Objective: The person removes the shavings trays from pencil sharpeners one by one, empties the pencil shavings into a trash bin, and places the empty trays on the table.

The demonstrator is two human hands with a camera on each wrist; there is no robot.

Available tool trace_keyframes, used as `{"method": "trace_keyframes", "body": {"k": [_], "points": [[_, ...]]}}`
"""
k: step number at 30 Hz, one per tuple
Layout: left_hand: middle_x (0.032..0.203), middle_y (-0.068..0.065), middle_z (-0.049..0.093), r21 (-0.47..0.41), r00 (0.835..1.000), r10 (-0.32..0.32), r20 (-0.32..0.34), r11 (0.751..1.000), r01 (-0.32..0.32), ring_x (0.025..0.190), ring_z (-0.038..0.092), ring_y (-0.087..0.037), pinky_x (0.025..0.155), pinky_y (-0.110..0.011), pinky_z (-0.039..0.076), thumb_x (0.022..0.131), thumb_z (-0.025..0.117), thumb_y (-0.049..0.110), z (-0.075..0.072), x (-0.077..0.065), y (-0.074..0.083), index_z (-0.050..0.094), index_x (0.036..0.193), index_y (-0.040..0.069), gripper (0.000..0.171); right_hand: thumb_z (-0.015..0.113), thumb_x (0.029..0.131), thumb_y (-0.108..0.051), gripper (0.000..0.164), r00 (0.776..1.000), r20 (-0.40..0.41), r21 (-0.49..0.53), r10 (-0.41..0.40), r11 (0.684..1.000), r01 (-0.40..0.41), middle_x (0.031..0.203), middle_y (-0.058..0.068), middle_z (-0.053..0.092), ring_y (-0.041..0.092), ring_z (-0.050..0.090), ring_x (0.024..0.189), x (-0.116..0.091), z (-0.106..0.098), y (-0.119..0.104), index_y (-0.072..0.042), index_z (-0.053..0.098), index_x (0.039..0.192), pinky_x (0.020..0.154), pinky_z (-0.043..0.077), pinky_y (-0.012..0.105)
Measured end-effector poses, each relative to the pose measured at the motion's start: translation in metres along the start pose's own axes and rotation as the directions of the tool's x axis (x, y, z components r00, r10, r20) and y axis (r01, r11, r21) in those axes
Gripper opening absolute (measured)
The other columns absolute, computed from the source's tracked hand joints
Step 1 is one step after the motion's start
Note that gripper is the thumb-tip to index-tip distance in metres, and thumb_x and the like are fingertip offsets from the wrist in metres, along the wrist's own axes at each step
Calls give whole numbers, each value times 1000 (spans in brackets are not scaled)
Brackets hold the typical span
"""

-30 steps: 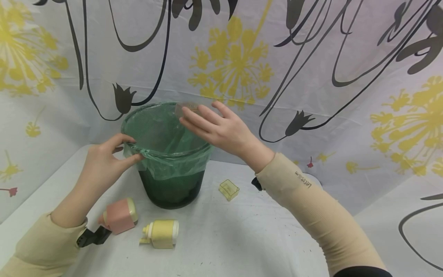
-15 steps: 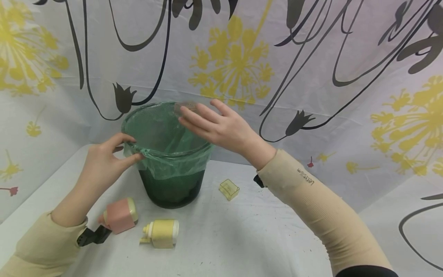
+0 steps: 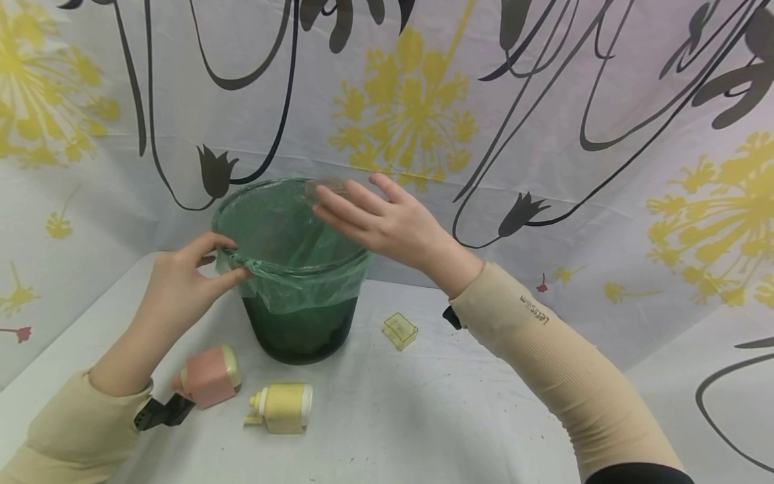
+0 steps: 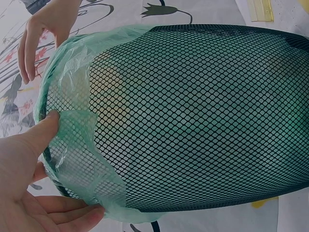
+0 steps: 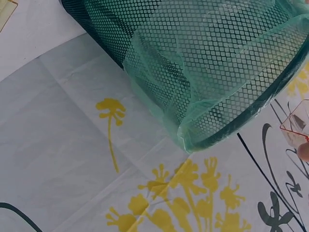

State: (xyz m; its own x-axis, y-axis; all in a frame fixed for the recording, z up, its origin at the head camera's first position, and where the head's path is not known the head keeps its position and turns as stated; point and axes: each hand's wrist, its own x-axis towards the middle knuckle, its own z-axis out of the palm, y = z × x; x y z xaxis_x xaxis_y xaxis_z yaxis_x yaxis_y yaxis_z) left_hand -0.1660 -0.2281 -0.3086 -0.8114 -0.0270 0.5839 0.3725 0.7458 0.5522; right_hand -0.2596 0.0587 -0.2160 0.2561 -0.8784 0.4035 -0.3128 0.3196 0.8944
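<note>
A dark green mesh wastebasket (image 3: 302, 336) stands upright, lined with a thin green plastic bag (image 3: 308, 289) folded over its rim. My left hand (image 3: 184, 279) grips the rim and bag at the near left side. In the left wrist view the thumb (image 4: 46, 128) lies on the bag outside the mesh. My right hand (image 3: 390, 225) holds a small clear plastic box (image 3: 316, 191) above the basket's far right rim. That clear box (image 5: 297, 123) shows at the right wrist view's edge with a fingertip on it; the thumb is hidden in the head view.
A small transparent yellow box (image 3: 400, 331) lies right of the basket. Nearer me lie a pink bottle (image 3: 209, 376) and a yellow bottle (image 3: 284, 409), both on their sides on the white table (image 3: 375, 417). A patterned cloth (image 3: 544, 134) hangs behind.
Very little differs. The right forearm has shifted slightly, while the clear box stays over the rim. My left hand has stayed on the basket.
</note>
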Motion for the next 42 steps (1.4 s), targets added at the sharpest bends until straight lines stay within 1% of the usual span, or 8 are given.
{"method": "trace_keyframes", "body": {"k": [6,13,21,25,32,33,36,42], "points": [[89,-16,69,3,1000,-5,3,1000,5,97,60,-51,43,-27,39,78,81,17,1,0,-1,64,106,10,33,55,94,4,47,1000,23,0,16,1000,-16,137,0,50,22,53,106,-3,0,-1,-20,55,134,87,45,39],[79,-14,68,8,1000,-12,9,1000,12,98,60,-50,44,-27,40,78,81,18,0,0,0,64,106,10,34,54,95,2,46,998,46,24,49,998,-50,138,2,50,23,54,106,-8,-1,0,-17,53,136,90,45,40],[86,-15,69,12,1000,-21,11,1000,21,99,60,-50,49,-30,44,78,80,19,0,-1,0,64,107,9,34,53,94,6,46,994,52,60,98,993,-101,138,4,51,24,55,107,-14,-2,1,-15,54,135,92,44,42],[93,-16,69,13,1000,-26,15,1000,25,100,60,-49,54,-35,46,79,80,19,0,-1,0,64,107,9,35,53,93,8,46,990,44,81,132,988,-135,136,4,53,25,56,105,-17,-1,0,-14,55,134,93,43,43],[94,-19,68,11,999,-40,19,999,40,101,59,-50,54,-38,47,79,80,19,-1,-2,2,63,108,8,35,52,94,6,43,975,38,111,221,968,-224,130,3,58,25,56,105,-21,0,0,-13,58,132,91,43,45],[94,-19,68,9,999,-40,18,999,40,101,59,-50,55,-41,48,79,80,19,-1,-2,2,63,108,8,35,52,95,5,41,972,33,107,231,966,-234,129,3,59,25,56,104,-21,0,0,-13,58,131,90,43,45],[95,-19,68,8,999,-32,13,999,31,100,59,-50,60,-47,50,79,80,17,0,-2,2,63,108,8,34,54,95,0,38,964,15,104,265,959,-265,126,4,61,26,58,103,-24,1,-1,-13,59,130,88,44,45],[94,-18,68,2,1000,-15,7,1000,15,100,59,-49,63,-52,50,79,80,16,0,-2,2,63,108,7,34,58,95,-7,32,942,-5,117,337,935,-334,121,5,64,28,59,102,-29,1,-3,-11,62,126,86,44,47]]}}
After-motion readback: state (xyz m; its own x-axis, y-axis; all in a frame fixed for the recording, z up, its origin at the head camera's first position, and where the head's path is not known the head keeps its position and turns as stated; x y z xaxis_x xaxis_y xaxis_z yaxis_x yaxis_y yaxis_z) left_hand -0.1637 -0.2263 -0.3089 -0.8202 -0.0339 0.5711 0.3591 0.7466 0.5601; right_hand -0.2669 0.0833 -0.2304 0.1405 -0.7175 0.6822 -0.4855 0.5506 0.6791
